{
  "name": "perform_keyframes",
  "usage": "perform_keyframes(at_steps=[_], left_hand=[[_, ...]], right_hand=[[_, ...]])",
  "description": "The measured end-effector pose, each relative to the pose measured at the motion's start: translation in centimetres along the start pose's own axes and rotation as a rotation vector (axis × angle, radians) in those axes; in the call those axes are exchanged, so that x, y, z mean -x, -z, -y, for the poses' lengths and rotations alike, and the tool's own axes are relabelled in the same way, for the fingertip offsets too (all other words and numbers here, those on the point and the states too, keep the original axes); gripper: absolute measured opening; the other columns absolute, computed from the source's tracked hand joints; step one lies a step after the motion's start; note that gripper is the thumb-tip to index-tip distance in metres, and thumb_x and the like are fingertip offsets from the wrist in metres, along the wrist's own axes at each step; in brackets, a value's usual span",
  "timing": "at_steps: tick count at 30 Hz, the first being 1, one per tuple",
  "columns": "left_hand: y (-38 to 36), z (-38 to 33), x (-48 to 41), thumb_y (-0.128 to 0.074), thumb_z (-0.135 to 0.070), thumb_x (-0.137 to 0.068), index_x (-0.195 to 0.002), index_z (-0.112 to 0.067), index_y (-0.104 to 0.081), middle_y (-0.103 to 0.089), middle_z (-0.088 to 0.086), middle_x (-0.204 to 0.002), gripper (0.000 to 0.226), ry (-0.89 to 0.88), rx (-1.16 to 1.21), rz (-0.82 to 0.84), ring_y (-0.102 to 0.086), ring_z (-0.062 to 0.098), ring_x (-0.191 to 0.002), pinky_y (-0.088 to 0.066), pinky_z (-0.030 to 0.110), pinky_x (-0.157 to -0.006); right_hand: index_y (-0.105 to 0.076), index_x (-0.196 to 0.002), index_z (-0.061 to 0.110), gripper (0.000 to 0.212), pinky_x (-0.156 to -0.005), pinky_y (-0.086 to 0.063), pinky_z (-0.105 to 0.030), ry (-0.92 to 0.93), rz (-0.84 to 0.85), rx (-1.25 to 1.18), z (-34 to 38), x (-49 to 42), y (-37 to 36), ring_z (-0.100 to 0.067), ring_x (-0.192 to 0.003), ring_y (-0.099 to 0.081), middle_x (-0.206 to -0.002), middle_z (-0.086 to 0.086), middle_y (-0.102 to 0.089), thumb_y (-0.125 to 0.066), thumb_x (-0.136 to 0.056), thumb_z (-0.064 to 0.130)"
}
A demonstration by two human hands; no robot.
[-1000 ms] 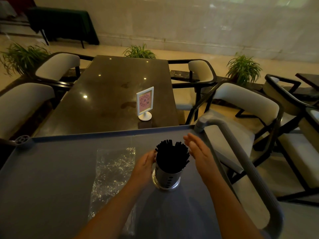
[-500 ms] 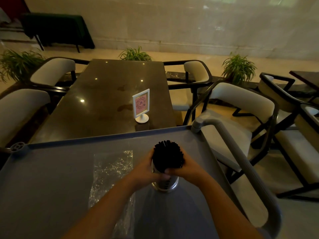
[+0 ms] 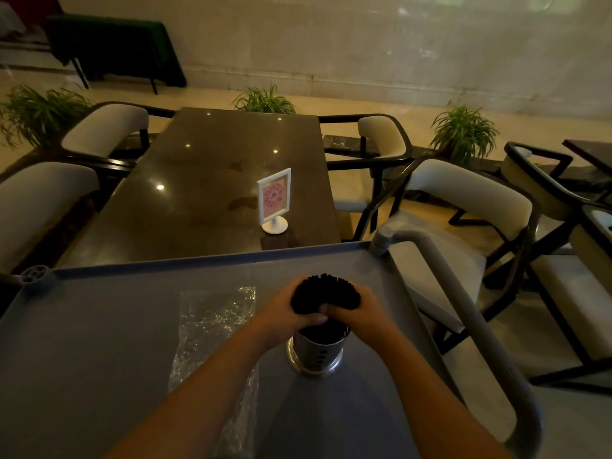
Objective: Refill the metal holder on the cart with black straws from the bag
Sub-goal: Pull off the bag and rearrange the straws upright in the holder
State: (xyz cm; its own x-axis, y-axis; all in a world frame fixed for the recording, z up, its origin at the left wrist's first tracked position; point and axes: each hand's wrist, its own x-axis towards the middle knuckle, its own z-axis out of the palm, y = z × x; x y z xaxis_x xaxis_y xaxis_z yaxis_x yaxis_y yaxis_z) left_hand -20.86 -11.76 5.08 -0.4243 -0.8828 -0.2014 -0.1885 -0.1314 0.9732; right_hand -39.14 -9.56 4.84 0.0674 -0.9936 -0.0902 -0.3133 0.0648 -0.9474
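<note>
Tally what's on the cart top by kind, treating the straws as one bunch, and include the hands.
Metal holder: 1
Bunch of black straws: 1
Clear plastic bag: 1
Hands, left hand and right hand, both clasping the bunch: 2
Total: 5

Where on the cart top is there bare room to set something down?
Free: the cart top's left part, between its left rim and the plastic bag. Crowded: the right side, where both hands clasp the straws in the metal holder.
</note>
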Motion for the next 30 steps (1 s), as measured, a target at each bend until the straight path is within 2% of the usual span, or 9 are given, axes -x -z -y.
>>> perform_keyframes(at_steps=[3,6,8,12,16,21,24,27,30], left_hand=[[0.0,-0.1,-0.2,-0.076,0.006,-0.076,-0.111,-0.028,-0.057,-0.065,-0.008,-0.107,0.052,-0.033,-0.021,-0.053,-0.061,0.001,-0.100,-0.051,0.009,-0.073],[0.0,0.2,-0.4,-0.075,0.007,-0.077,-0.118,-0.020,-0.060,-0.067,-0.002,-0.112,0.052,-0.027,0.045,-0.097,-0.062,0.006,-0.103,-0.051,0.015,-0.080],[0.2,0.6,-0.6,-0.073,0.009,-0.078,-0.115,-0.022,-0.064,-0.074,-0.004,-0.107,0.049,0.032,0.148,-0.068,-0.068,0.007,-0.100,-0.053,0.016,-0.078],[0.6,1.3,-1.0,-0.065,0.017,-0.079,-0.105,-0.027,-0.069,-0.079,-0.013,-0.095,0.051,0.141,0.199,0.054,-0.072,0.000,-0.092,-0.055,0.012,-0.071],[0.4,1.3,-1.1,-0.067,0.014,-0.078,-0.100,-0.030,-0.070,-0.078,-0.012,-0.093,0.049,0.183,0.170,0.081,-0.069,0.002,-0.094,-0.054,0.014,-0.073],[0.8,0.9,-0.7,-0.069,0.011,-0.079,-0.111,-0.025,-0.068,-0.075,-0.003,-0.107,0.049,0.168,0.197,0.076,-0.068,0.013,-0.106,-0.054,0.025,-0.085],[1.4,0.5,-0.5,-0.074,0.005,-0.077,-0.125,-0.017,-0.062,-0.070,0.008,-0.121,0.054,0.193,0.235,0.048,-0.062,0.027,-0.119,-0.049,0.041,-0.100],[1.9,0.2,-0.2,-0.083,-0.012,-0.066,-0.128,-0.020,-0.061,-0.067,0.007,-0.127,0.066,0.214,0.225,0.058,-0.058,0.029,-0.124,-0.039,0.054,-0.110],[2.3,-0.1,-0.1,-0.085,-0.017,-0.064,-0.131,-0.022,-0.058,-0.066,0.006,-0.129,0.073,0.211,0.257,0.079,-0.057,0.029,-0.125,-0.041,0.053,-0.110]], right_hand=[[-0.070,-0.106,0.027,0.030,-0.078,-0.052,-0.015,0.006,-0.014,-0.036,-0.2,0.0,0.2,-0.002,-0.096,-0.068,-0.098,0.007,-0.075,-0.079,-0.078,0.019],[-0.068,-0.105,0.026,0.028,-0.076,-0.051,-0.012,0.009,-0.052,-0.041,-0.2,-0.1,0.1,0.000,-0.093,-0.068,-0.098,0.006,-0.073,-0.079,-0.079,0.023],[-0.068,-0.109,0.022,0.031,-0.075,-0.051,-0.012,-0.002,-0.051,-0.045,-0.2,-0.3,0.0,-0.001,-0.095,-0.067,-0.100,0.006,-0.074,-0.078,-0.080,0.024],[-0.067,-0.104,0.041,0.035,-0.073,-0.049,-0.007,-0.065,0.063,-0.088,-0.1,-0.2,-0.2,0.006,-0.097,-0.066,-0.100,0.023,-0.073,-0.078,-0.079,0.019],[-0.068,-0.101,0.049,0.037,-0.077,-0.051,-0.011,-0.090,0.090,-0.085,-0.4,0.0,-0.2,0.003,-0.101,-0.065,-0.104,0.021,-0.073,-0.081,-0.076,0.024],[-0.062,-0.115,0.035,0.047,-0.076,-0.051,-0.011,-0.052,0.059,-0.114,-0.6,-0.1,0.0,0.002,-0.102,-0.065,-0.110,0.010,-0.071,-0.082,-0.075,0.019],[-0.056,-0.124,0.027,0.055,-0.082,-0.053,-0.018,-0.046,0.047,-0.087,-0.6,-0.1,0.3,-0.006,-0.108,-0.063,-0.119,0.005,-0.065,-0.082,-0.076,0.022],[-0.053,-0.127,0.029,0.058,-0.082,-0.053,-0.020,-0.030,0.038,-0.045,-0.3,0.0,0.7,-0.008,-0.111,-0.060,-0.121,0.006,-0.061,-0.081,-0.076,0.030],[-0.047,-0.132,0.036,0.066,-0.075,-0.053,-0.016,-0.039,0.053,-0.022,0.1,0.0,1.2,-0.007,-0.110,-0.057,-0.123,0.011,-0.055,-0.079,-0.075,0.039]])
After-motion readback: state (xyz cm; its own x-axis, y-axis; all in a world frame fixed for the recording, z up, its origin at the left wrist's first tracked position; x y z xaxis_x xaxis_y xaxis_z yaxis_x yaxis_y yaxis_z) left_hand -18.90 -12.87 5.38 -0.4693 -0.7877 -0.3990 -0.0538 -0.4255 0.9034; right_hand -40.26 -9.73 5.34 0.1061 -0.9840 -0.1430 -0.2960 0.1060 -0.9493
